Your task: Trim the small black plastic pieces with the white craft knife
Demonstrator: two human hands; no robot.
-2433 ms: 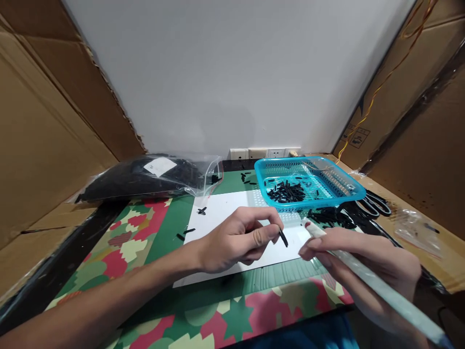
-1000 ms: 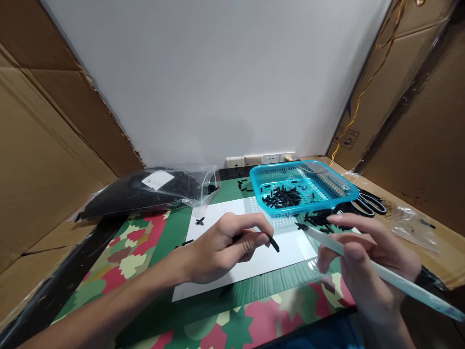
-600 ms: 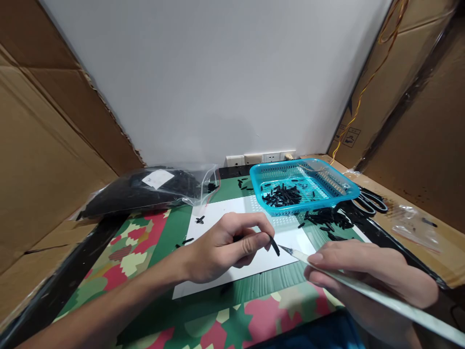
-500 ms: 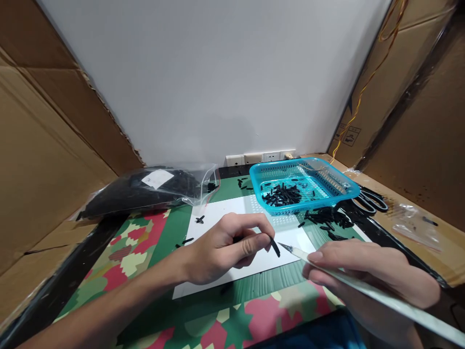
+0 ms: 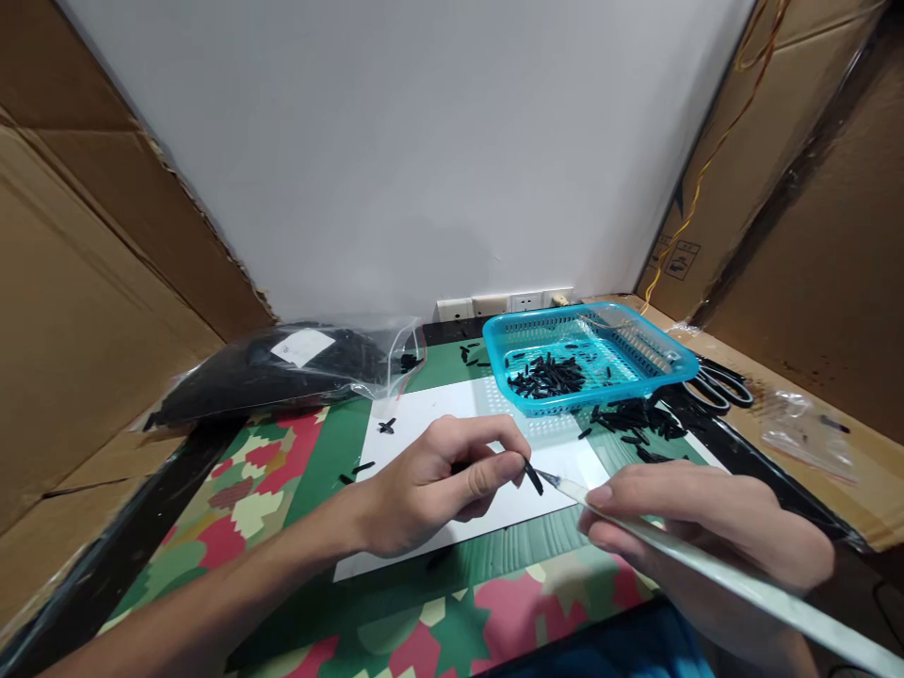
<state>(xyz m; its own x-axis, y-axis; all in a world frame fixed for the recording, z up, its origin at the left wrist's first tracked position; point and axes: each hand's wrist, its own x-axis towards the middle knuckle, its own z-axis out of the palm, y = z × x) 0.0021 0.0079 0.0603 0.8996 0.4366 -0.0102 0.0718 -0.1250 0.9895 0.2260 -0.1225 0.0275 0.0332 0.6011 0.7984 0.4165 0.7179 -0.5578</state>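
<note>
Between the thumb and forefinger of my left hand (image 5: 452,480) is a small black strip (image 5: 534,477), its free end pointing down to the right. My right hand (image 5: 692,537) grips a long pale-handled craft knife (image 5: 734,574) like a pen. The knife's pointed dark tip meets the strip, or lies just in front of it; I cannot tell which. Both hands are above a white sheet (image 5: 385,537) on the green mat. A few black pieces (image 5: 386,427) lie on the sheet left of my left hand.
A blue plastic basket (image 5: 593,403) holds many black pieces, with a loose pile (image 5: 639,421) in front of it. Scissors (image 5: 720,386) rest to its right. A clear bag full of black material (image 5: 282,377) lies at the left. Cardboard walls (image 5: 91,235) flank the table.
My right hand has moved slightly left, bringing the knife tip up to the black strip. My left hand keeps its pinch on the strip almost in place.
</note>
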